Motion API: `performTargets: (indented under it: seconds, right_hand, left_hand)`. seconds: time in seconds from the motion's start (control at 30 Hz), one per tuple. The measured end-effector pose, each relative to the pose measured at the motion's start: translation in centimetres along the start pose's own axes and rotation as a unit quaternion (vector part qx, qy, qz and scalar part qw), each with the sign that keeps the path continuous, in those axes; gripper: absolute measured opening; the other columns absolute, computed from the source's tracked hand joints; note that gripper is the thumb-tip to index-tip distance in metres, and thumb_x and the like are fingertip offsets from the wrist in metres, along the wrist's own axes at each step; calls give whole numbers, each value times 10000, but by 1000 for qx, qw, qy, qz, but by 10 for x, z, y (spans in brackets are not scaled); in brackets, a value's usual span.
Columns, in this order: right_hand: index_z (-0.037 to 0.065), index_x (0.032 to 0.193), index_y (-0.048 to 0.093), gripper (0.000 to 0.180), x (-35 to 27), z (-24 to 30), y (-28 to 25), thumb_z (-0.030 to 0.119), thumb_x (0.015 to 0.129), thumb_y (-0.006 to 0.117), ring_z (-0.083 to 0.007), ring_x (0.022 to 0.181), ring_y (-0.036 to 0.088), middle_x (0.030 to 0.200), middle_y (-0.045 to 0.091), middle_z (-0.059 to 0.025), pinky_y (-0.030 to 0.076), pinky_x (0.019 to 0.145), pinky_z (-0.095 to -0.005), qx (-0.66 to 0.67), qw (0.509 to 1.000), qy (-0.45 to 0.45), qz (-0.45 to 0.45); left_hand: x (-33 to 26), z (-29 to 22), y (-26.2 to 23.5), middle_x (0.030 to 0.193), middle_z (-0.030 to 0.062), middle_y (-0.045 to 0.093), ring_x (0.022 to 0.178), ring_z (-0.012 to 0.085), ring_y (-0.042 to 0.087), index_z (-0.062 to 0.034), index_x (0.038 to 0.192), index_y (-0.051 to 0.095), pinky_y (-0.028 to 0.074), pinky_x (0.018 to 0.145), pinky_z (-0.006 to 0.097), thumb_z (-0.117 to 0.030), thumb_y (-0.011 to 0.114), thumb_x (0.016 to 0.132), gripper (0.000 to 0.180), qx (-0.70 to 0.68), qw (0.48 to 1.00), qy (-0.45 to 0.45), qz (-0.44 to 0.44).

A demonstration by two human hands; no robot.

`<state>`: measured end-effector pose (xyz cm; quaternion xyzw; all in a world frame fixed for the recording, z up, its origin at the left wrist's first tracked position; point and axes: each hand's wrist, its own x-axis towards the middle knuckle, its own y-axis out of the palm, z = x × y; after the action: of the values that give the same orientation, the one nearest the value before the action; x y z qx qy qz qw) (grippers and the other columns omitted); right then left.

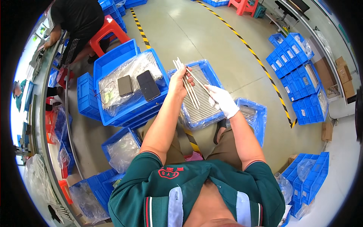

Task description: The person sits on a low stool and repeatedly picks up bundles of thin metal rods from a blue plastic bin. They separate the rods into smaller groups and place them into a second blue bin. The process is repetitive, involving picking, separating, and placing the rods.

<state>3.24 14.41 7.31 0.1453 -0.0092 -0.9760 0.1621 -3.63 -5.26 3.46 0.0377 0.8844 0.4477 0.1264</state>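
My bare left hand [177,84] is closed around a small bundle of thin metal rods [192,96], which slant down over a blue crate. My right hand [224,102], in a white glove, pinches the lower end of a single rod [197,81] whose upper end reaches my left fingers. Beneath both hands, the plastic-lined blue crate [214,72] holds many similar rods [202,112] lying side by side in rows. Closer to my right forearm, another lined blue crate [261,120] also has rods in it.
Stacked blue crates [130,120] stand at left, with plastic-covered rods, a dark phone [148,86] and a smaller dark device [125,86] on top. A person [77,26] sits on a red stool [107,34] at far left. More crates [302,89] are piled at right.
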Motion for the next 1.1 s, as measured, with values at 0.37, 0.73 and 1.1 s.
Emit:
performTargets:
  seconds: [0.37,0.73,1.1]
  right_hand:
    - [40,1288,483,399,14,-8,0,141,904,520,-36,492,415,641,541,12,308,440,-185,70,993,-75,-62]
    - [-17,1301,443,451,16,-23,-7,29,863,538,-66,562,507,687,558,-16,403,522,-210,139,983,-97,-73]
    - [9,1240,508,384,28,-27,-2,5,858,548,-83,553,515,801,596,-41,424,502,-229,194,972,-84,-98]
  left_hand:
    - [-14,33,20,660,-16,480,504,98,464,-53,893,594,418,455,263,-269,578,899,217,70,995,-70,15]
    - [-20,35,31,680,-6,451,480,80,413,-72,867,571,355,408,230,-263,586,886,192,110,991,-76,0]
    - [-24,43,29,660,-21,433,467,66,396,-75,841,574,317,389,213,-244,572,885,175,172,983,-63,10]
